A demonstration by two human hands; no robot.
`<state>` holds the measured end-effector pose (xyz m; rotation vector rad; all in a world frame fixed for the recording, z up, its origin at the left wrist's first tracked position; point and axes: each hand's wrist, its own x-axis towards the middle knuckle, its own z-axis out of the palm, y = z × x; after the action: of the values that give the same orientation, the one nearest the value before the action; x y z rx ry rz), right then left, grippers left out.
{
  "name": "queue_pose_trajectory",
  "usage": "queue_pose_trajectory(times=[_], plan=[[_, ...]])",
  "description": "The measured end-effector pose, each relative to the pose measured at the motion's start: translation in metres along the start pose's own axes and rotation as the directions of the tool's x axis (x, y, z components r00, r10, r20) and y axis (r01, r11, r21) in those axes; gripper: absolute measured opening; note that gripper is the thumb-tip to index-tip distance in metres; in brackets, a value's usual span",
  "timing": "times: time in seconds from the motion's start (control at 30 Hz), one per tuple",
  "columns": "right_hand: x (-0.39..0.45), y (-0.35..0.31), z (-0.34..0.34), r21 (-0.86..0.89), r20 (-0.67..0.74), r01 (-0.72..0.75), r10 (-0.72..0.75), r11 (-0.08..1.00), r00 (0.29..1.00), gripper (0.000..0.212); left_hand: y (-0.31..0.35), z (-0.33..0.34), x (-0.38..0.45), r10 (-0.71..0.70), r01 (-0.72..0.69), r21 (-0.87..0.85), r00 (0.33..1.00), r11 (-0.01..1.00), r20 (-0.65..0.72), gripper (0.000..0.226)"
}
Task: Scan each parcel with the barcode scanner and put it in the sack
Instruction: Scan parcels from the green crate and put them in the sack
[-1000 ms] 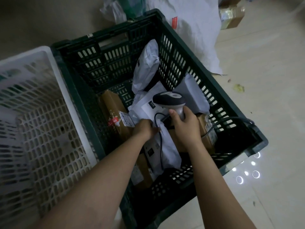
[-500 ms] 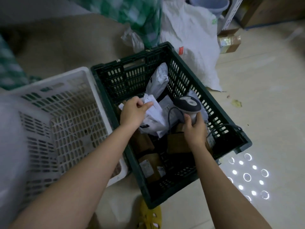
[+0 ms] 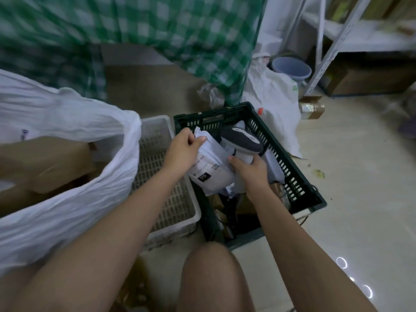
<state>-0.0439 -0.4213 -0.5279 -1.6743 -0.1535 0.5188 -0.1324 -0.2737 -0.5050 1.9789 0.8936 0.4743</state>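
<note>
My left hand (image 3: pixel 183 149) pinches the top edge of a white poly-bag parcel (image 3: pixel 211 174) with a black label, lifted above the dark green crate (image 3: pixel 290 176). My right hand (image 3: pixel 249 170) grips the handle of the grey and white barcode scanner (image 3: pixel 242 140), whose head sits just right of the parcel. More parcels and brown boxes (image 3: pixel 276 190) lie in the crate under my hands. The white sack (image 3: pixel 74 176) stands open at the left with brown cardboard boxes (image 3: pixel 45 163) inside it.
An empty white plastic crate (image 3: pixel 166 176) sits between the sack and the green crate. A white woven bag (image 3: pixel 274 102), a blue bucket (image 3: pixel 291 69) and a metal shelf (image 3: pixel 333 41) stand behind. A green checked cloth (image 3: pixel 157 30) hangs at the back. My knee (image 3: pixel 209 273) is below.
My left hand has lifted the white parcel out of the crate, label now facing up. The scanner has risen with my right hand. The view has tilted up, revealing the sack.
</note>
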Motion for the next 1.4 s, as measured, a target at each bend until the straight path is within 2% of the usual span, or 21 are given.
queue_pose_trajectory(times=[0.1,0.23,0.37,0.5,0.67,0.73,0.8,0.9,1.0,1.1,1.17,1.3,1.4], plan=[[-0.02,-0.015,0.013,-0.023,0.082,0.038,-0.036,0.999,0.996,0.031,0.0,-0.027,-0.017,-0.013,0.014,0.026,0.999,1.0,-0.041,0.037],[-0.042,-0.027,0.032,-0.112,0.199,0.117,-0.093,0.987,0.976,0.029,0.001,-0.052,-0.03,-0.016,0.025,0.091,0.995,0.996,-0.1,0.037],[-0.06,-0.028,0.047,-0.237,0.164,0.198,-0.162,0.951,0.973,0.033,0.003,-0.067,-0.042,-0.006,0.025,0.154,0.993,0.988,-0.119,0.036],[-0.07,-0.036,0.047,-0.175,0.17,0.209,-0.18,0.962,0.969,0.029,0.006,-0.078,-0.049,0.014,0.005,0.158,0.993,0.987,-0.117,0.035],[-0.069,-0.047,0.029,-0.041,0.143,0.114,-0.107,0.993,0.984,0.024,0.0,-0.086,-0.057,0.121,-0.122,0.016,0.992,0.992,0.023,0.033],[-0.068,-0.049,0.021,0.022,0.129,0.078,-0.08,0.997,0.988,0.026,-0.009,-0.084,-0.058,0.1,-0.1,-0.011,0.99,0.995,0.098,0.059],[-0.068,-0.048,0.014,0.061,0.103,0.042,-0.049,0.997,0.994,0.03,-0.013,-0.077,-0.066,0.061,-0.045,-0.107,0.987,0.993,0.148,0.087],[-0.067,-0.044,0.004,0.146,0.071,-0.008,-0.002,0.989,0.997,0.04,-0.014,-0.066,-0.079,-0.07,0.157,-0.29,0.955,0.944,0.288,0.103],[-0.068,-0.04,-0.003,0.184,0.092,-0.032,0.015,0.982,0.996,0.059,-0.023,-0.057,-0.077,-0.123,0.31,-0.418,0.901,0.854,0.416,0.091],[-0.064,-0.038,-0.008,0.158,0.118,-0.024,0.006,0.987,0.993,0.059,-0.026,-0.053,-0.07,-0.094,0.287,-0.47,0.915,0.835,0.392,0.059],[-0.059,-0.035,-0.008,0.155,0.078,-0.011,-0.002,0.988,0.997,0.056,-0.023,-0.05,-0.068,-0.085,0.261,-0.465,0.927,0.846,0.366,0.044],[-0.049,-0.029,-0.002,0.225,-0.019,-0.029,0.034,0.974,0.999,0.039,-0.033,-0.046,-0.063,-0.139,0.276,-0.441,0.938,0.854,0.318,0.045],[-0.05,-0.022,0.001,0.14,0.03,-0.032,0.028,0.99,0.999,0.024,-0.044,-0.044,-0.061,-0.214,0.324,-0.341,0.922,0.882,0.322,0.056]])
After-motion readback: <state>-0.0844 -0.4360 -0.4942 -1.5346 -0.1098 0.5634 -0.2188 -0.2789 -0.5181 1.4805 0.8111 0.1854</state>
